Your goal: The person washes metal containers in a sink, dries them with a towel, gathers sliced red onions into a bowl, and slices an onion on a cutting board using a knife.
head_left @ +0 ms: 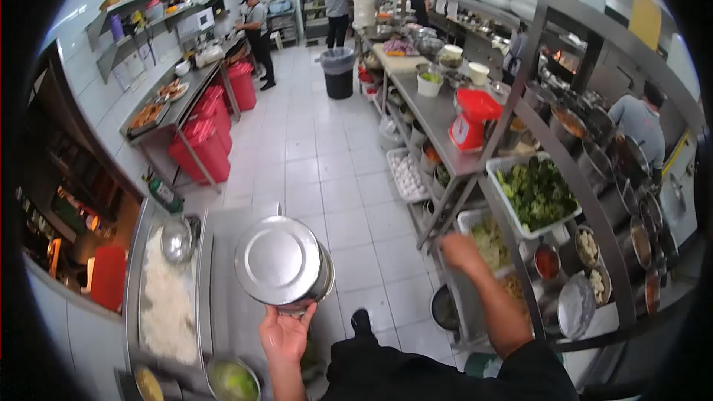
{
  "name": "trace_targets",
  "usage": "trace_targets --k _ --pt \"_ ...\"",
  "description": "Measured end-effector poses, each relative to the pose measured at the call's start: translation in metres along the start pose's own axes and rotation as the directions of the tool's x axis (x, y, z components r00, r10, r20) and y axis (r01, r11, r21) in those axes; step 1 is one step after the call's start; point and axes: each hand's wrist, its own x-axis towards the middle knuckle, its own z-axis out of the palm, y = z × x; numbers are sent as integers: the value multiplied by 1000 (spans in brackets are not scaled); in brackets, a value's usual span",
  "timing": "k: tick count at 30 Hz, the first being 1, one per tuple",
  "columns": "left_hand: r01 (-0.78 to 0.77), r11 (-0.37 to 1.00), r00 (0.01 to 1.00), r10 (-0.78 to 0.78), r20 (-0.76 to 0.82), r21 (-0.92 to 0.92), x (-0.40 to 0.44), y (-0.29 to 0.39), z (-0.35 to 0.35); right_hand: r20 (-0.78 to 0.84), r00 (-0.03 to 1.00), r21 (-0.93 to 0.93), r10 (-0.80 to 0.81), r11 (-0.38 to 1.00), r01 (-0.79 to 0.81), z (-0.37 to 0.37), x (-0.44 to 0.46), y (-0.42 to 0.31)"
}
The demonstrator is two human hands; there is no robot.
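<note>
My left hand (286, 333) is palm up at the near edge of a round metal pot with a flat lid (278, 260), its fingers against the pot's lower side. The pot is over the right edge of a steel counter (230, 312). Off to the right, my right hand (459, 251) is raised beside the steel shelf, with its fingers curled; whether it holds anything cannot be made out. A tray of white rice (167, 312) with a metal bowl (178, 241) lies left of the pot.
A steel rack post (520, 67) and a tray of broccoli (536, 191) stand at the right. Farther off are a red scale (469, 122), a black bin (339, 74), red bins (200, 150) and several people, one by the left counter (256, 30).
</note>
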Motion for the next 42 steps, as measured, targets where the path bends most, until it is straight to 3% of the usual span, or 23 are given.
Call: trace_targets --k 1,2,3,5,7,8,10,11,15,20,21,23,25,26,27,28,33,35,36,37,40,41,42 --pt "14 1000 1000 -14 4 -3 30 6 8 110 993 117 35 992 -47 28 21 18" --pt "29 1000 1000 -29 -1 -12 57 9 14 62 998 532 14 846 -45 64 34 42" --pt "42 999 999 -42 -16 -15 80 14 19 241 964 761 115 593 -261 74 31 50" --pt "85 996 996 -86 8 17 137 20 36 241 945 690 221 646 -327 123 28 80" --pt "117 993 993 -117 -10 21 188 23 66 32 929 411 370 842 -349 163 9 90" --pt "150 980 974 -169 149 130 217 25 68 257 863 440 436 742 -506 186 4 97" --pt "164 966 975 -190 116 201 265 24 100 602 649 342 466 583 -737 225 -1 106" --pt "147 971 984 -164 75 188 282 16 113 622 662 336 417 622 -707 234 7 107" --pt "153 988 981 -154 116 20 361 6 119 667 738 309 98 866 -394 258 85 133" --pt "-106 985 991 94 -93 -138 431 16 62 842 481 225 -244 969 97 224 245 221" --pt "-179 977 970 156 -188 -117 439 26 60 826 420 252 -376 913 321 214 297 241" --pt "-308 951 933 299 -199 -12 446 58 47 686 284 144 -670 507 850 193 436 270" --pt "-405 913 882 406 -238 54 451 86 45 658 524 -258 -541 492 831 115 581 218" --pt "-450 889 853 457 -253 90 451 100 45 391 772 -78 -501 817 571 94 653 217" --pt "-499 860 822 508 -258 102 451 111 44 321 875 171 -362 931 322 46 688 162" --pt "-548 829 787 557 -265 116 451 120 44 240 948 449 -210 890 83 -8 719 97" --pt "-670 723 649 680 -341 168 467 140 50 175 907 644 -384 741 190 -121 801 -92" --pt "-695 692 631 717 -296 195 485 141 55 243 842 499 -481 807 317 -123 841 -117" --pt "-722 681 616 714 -332 125 496 144 51 198 677 593 -709 636 494 -101 872 -111" --pt "-732 680 626 696 -352 41 508 145 48 314 685 630 -657 684 367 -97 875 -123" --pt "-662 746 615 597 -515 75 576 156 60 196 730 56 -654 751 658 -33 896 -106" --pt "-637 770 668 581 -465 46 600 159 51 347 800 304 -489 866 397 -42 889 -109" --pt "-586 810 732 531 -426 3 630 167 37 408 789 517 -459 829 215 -33 894 -90"
